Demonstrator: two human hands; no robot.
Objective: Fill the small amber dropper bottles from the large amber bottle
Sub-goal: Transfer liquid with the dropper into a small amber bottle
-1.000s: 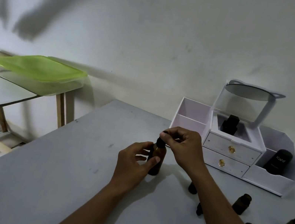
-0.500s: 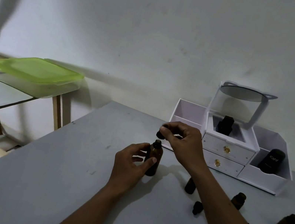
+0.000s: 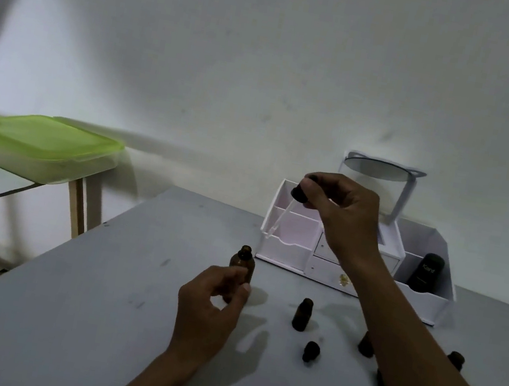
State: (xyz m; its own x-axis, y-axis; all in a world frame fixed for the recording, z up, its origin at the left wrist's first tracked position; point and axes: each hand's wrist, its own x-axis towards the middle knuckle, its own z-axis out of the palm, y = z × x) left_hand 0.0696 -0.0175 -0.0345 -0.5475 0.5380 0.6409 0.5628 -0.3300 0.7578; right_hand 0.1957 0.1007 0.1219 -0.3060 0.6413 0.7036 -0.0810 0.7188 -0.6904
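Uncapped big bottle (image 3: 242,266) stands upright on the table (image 3: 58,311). L hand (image 3: 210,306) is just in front of it, fingers curled round its lower body, steadying it. R hand (image 3: 340,214) is up & to the right of the bottle, pinching the dropper (image 3: 299,194) by its black top. The glass tube slants down-left, tip hanging above & a bit right of the bottle's mouth, not touching. Liquid in the tube: can't tell.

Right of the big bottle, apart from it, a small bottle (image 3: 302,314) stands upright; cap on or off, can't tell. A dark cap (image 3: 311,351) lies right of the big bottle too, nearer the person.

Key relation, imo: tube's long axis is tilted and the small bottle lies below-right of the tip. R hand is the nearer one. It'd need to swing right & bring the tube vertical over that neck.
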